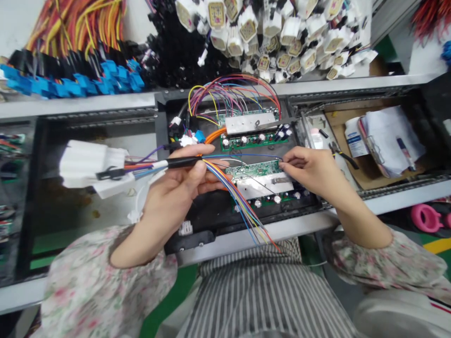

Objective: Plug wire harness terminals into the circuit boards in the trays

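My left hand (176, 188) is closed around the black-sleeved part of a wire harness (183, 162), thumb on top. A large white connector (89, 164) hangs off the harness's left end, and its loose coloured wires (243, 204) fan down to the right. My right hand (310, 166) pinches the far end of one blue wire (246, 155) over the right end of the nearer circuit board (260, 185), which carries a silver metal bar. Behind it lies a second circuit board (253, 129) with many coloured wires arching from its back edge.
Both boards lie on a black tray (204, 211) set in a conveyor track. Blue connectors on orange wires (70, 84) and piled white connectors (268, 37) lie behind the rail. To the right are pliers (345, 155), a white bottle (355, 136) and papers with a marker (394, 141).
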Demonstrator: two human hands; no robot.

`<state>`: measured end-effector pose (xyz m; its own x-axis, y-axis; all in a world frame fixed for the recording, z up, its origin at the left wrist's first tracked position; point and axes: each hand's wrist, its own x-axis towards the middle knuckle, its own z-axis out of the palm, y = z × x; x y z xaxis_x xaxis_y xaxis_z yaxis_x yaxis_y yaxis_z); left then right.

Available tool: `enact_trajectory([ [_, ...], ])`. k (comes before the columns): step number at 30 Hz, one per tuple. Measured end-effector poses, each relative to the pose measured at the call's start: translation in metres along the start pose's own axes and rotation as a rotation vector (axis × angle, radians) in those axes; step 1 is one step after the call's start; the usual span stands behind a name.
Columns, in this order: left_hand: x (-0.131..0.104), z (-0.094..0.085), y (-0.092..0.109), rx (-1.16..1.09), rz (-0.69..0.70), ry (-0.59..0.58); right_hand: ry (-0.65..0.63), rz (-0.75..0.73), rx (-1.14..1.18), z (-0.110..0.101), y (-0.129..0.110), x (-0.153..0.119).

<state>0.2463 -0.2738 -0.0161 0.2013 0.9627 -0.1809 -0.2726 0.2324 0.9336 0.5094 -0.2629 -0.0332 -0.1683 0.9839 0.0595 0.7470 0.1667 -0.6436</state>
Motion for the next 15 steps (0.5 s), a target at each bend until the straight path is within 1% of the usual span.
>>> enact_trajectory([
  [2, 0.0, -0.001, 0.0, 0.01, 0.002, 0.002, -0.015, 0.004, -0.053, -0.003, -0.005, 0.001],
  [5, 0.0, -0.002, -0.001, 0.025, 0.009, -0.007, 0.028, -0.014, -0.096, -0.006, -0.023, 0.001],
  [7, 0.001, -0.004, -0.002, 0.033, 0.013, -0.023, 0.012, -0.101, -0.085, -0.003, -0.039, 0.002],
  [10, 0.001, -0.006, -0.003, 0.05, 0.038, -0.015, -0.08, -0.259, -0.085, 0.008, -0.058, 0.006],
  [12, 0.001, -0.008, -0.003, 0.059, 0.041, 0.008, -0.063, -0.265, -0.029, 0.016, -0.063, 0.011],
  [14, 0.0, -0.008, -0.003, 0.054, 0.024, 0.024, -0.031, -0.222, 0.059, 0.023, -0.062, 0.015],
  [15, -0.001, -0.008, -0.002, 0.051, 0.014, 0.027, -0.037, -0.205, 0.087, 0.026, -0.061, 0.017],
])
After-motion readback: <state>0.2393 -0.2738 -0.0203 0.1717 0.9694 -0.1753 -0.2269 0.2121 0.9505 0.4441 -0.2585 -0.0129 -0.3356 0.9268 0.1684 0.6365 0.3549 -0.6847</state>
